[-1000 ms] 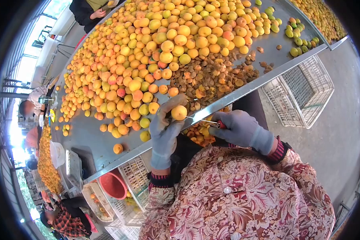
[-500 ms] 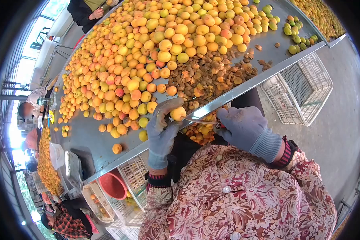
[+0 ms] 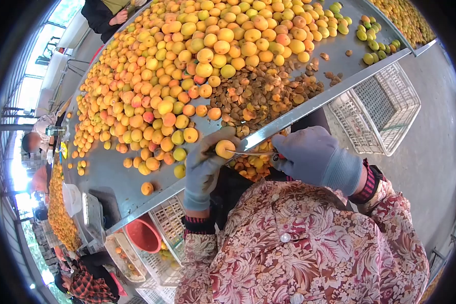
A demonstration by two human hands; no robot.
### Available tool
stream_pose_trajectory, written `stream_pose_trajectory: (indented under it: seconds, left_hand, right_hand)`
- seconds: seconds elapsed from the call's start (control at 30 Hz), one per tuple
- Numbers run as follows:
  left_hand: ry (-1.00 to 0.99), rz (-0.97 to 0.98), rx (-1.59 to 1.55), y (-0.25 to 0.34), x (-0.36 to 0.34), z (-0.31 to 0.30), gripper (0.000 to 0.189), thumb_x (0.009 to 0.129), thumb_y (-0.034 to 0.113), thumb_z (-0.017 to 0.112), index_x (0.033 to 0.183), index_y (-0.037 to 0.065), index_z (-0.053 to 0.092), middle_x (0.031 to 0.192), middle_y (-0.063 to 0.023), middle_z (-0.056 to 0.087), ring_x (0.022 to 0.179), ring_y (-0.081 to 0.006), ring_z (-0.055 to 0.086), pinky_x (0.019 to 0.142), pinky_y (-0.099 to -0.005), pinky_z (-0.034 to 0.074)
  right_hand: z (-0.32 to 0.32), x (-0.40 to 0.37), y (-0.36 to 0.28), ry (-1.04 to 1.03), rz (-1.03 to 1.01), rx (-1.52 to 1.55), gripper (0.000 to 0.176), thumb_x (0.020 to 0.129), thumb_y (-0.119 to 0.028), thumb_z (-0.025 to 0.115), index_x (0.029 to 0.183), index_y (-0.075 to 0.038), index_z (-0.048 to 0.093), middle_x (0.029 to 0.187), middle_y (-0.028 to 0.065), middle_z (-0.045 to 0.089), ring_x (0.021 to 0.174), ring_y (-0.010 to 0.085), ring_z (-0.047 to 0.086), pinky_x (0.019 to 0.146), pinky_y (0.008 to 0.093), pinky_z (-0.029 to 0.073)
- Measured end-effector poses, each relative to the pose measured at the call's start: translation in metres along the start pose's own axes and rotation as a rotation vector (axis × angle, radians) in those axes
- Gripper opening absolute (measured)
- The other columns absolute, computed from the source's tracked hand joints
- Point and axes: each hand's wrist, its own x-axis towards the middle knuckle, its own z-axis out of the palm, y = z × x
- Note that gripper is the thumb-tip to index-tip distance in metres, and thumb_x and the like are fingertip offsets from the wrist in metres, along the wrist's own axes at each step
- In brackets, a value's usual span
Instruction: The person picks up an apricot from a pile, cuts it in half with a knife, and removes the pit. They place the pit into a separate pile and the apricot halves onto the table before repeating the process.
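Observation:
My left hand (image 3: 206, 159), in a grey-blue glove, grips a whole yellow-orange apricot (image 3: 225, 149) just inside the table's front edge. In my gloved right hand (image 3: 305, 156) is a small knife (image 3: 251, 152), its thin blade pointing left and its tip touching the apricot. The fingers hide most of its handle. Below both hands, cut apricots (image 3: 252, 166) fill a container partly hidden by the hands and the table edge. Beyond the apricot lies a heap of brown pits and scraps (image 3: 263, 96) on the metal table.
A large pile of apricots (image 3: 157, 76) covers the metal table (image 3: 117, 178). Greener fruit (image 3: 375, 45) lies at the right. White crates (image 3: 377, 109) stand beside and below the table, with a red bucket (image 3: 143, 234) at the lower left. Other people work at the left.
The knife blade has come up against the apricot, which has turned slightly in my left fingers. My right hand has shifted a little upward. The view has moved slightly.

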Motion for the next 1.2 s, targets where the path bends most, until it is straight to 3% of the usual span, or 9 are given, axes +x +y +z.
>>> stream_pose_trajectory:
  seconds: [0.13,0.3,0.43,0.5,0.57,0.67,0.9,1.13,1.2]
  left_hand:
    - [0.004,0.051,-0.153,-0.001,0.002,0.003,0.042,0.083,0.016,0.054,0.117,-0.006,0.046,0.101,-0.0223,0.058,0.098,-0.0304,0.058,0.09,-0.0383,0.046]
    - [-0.139,0.096,-0.476,-0.02,0.003,-0.01,0.043,0.086,0.024,0.052,0.117,-0.005,0.046,0.09,-0.0226,0.059,0.081,-0.0276,0.059,0.074,-0.0408,0.049]
    - [-0.202,0.106,-0.481,-0.021,0.007,-0.014,0.044,0.085,0.025,0.052,0.117,-0.005,0.047,0.086,-0.0212,0.059,0.074,-0.0257,0.058,0.07,-0.0383,0.048]
    - [-0.063,0.101,-0.543,-0.012,0.006,-0.003,0.044,0.086,0.025,0.052,0.118,-0.003,0.047,0.087,-0.0219,0.059,0.074,-0.027,0.059,0.07,-0.0389,0.048]
    - [-0.049,0.126,-0.501,-0.013,0.007,-0.003,0.043,0.086,0.023,0.052,0.119,-0.003,0.047,0.09,-0.0226,0.059,0.075,-0.0279,0.059,0.07,-0.0393,0.048]
    - [0.018,0.127,-0.496,-0.012,0.006,0.0,0.041,0.085,0.017,0.052,0.121,-0.002,0.046,0.097,-0.0243,0.058,0.079,-0.0292,0.06,0.073,-0.0397,0.05]
    - [0.088,0.113,-0.485,-0.01,0.003,0.0,0.045,0.08,0.003,0.053,0.123,-0.002,0.043,0.109,-0.0276,0.054,0.089,-0.0271,0.062,0.081,-0.0364,0.052]
    - [0.126,0.083,-0.389,-0.007,0.001,0.002,0.043,0.08,0.004,0.056,0.121,-0.004,0.045,0.11,-0.0231,0.055,0.09,-0.0256,0.061,0.084,-0.0379,0.051]
    - [0.174,0.121,-0.192,-0.003,0.002,0.01,0.042,0.082,0.007,0.056,0.121,-0.005,0.046,0.11,-0.0202,0.056,0.093,-0.0251,0.06,0.087,-0.0381,0.049]
  right_hand:
    - [-0.005,0.002,-0.008,-0.041,0.044,0.068,0.024,0.078,-0.025,0.057,0.092,-0.006,0.056,0.07,0.0113,0.061,0.069,0.0304,0.062,0.062,0.0396,0.051]
    - [-0.001,0.002,-0.015,-0.101,0.086,0.154,0.03,0.08,-0.03,0.061,0.091,-0.006,0.048,0.069,0.0122,0.058,0.068,0.0308,0.061,0.06,0.0397,0.048]
    - [0.009,-0.001,-0.012,0.048,0.053,0.258,0.027,0.081,-0.028,0.062,0.089,-0.005,0.051,0.065,0.011,0.057,0.062,0.0288,0.059,0.055,0.0374,0.047]
    - [0.008,-0.001,-0.01,0.129,0.037,0.34,0.026,0.081,-0.027,0.062,0.089,-0.004,0.053,0.062,0.0102,0.056,0.058,0.0267,0.059,0.053,0.0357,0.046]
    - [-0.001,0.001,-0.01,-0.038,0.141,0.61,0.025,0.083,-0.027,0.061,0.087,-0.002,0.055,0.055,0.0076,0.053,0.051,0.0194,0.056,0.05,0.0309,0.044]
    - [-0.011,0.0,-0.015,-0.234,0.214,0.83,0.032,0.085,-0.034,0.057,0.095,-0.004,0.054,0.063,0.0095,0.058,0.059,0.0256,0.061,0.057,0.0346,0.047]
    - [-0.001,0.002,-0.014,-0.227,0.183,0.762,0.033,0.085,-0.033,0.056,0.098,-0.003,0.055,0.059,0.0097,0.058,0.059,0.0242,0.061,0.056,0.035,0.047]
    - [0.005,0.004,-0.012,-0.212,0.183,0.612,0.034,0.084,-0.036,0.056,0.09,-0.002,0.055,0.063,0.0126,0.059,0.065,0.0295,0.061,0.061,0.0384,0.048]
    - [0.006,0.004,-0.013,-0.243,0.208,0.57,0.034,0.085,-0.036,0.055,0.089,-0.003,0.055,0.066,0.0138,0.059,0.068,0.0308,0.062,0.062,0.0392,0.048]
